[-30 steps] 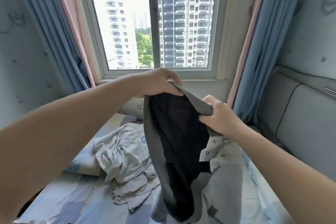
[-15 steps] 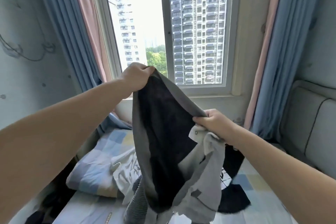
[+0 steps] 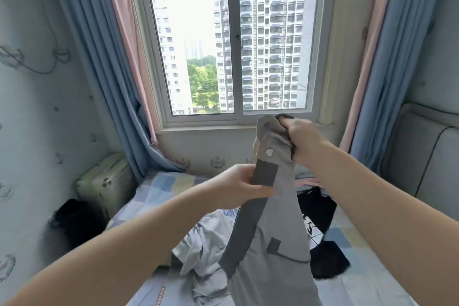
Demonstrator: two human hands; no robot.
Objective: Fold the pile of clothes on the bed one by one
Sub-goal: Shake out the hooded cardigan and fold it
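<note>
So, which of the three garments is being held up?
The grey snap-buttoned garment, held by left hand and right hand; the pale garment and black garment lie on the bed.

Bright daylight pours in through the window [image 3: 233, 40], where the sky between the towers is blown out to white. The room is evenly lit with soft, faint shadows. Wide-angle distortion bows the curtains [image 3: 94, 57] and walls at the edges. The grey garment [image 3: 273, 243] and nearer forearms look slightly soft.
</note>
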